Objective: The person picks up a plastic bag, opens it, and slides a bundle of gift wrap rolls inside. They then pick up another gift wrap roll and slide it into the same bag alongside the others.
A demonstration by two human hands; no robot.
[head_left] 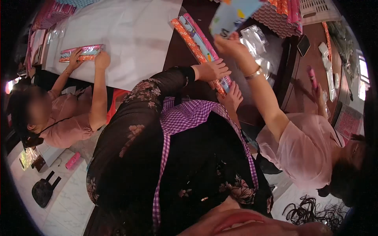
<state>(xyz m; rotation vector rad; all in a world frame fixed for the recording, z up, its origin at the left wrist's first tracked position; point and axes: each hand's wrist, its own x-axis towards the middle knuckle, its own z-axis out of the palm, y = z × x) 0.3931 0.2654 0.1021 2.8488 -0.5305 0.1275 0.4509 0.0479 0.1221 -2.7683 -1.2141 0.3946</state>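
A bundle of patterned wrapping paper rolls (198,42), orange, light blue and pink side by side, lies slantwise on the dark table in front of me. My left hand (213,71) is closed over its near part, fingers across the rolls. At the near end, my right hand (232,96) rests against the bundle with its fingers bent around the edge. The palm side of both hands is hidden. A shiny surface on the rolls looks like clear film.
On the left, a co-worker's hands (75,59) hold a similar bundle over a white sheet (130,43). At right, another co-worker's hand (232,45) lifts a light blue printed sheet (234,15); clear bags (254,37), a phone (303,45) and stacked rolls (277,19) lie nearby.
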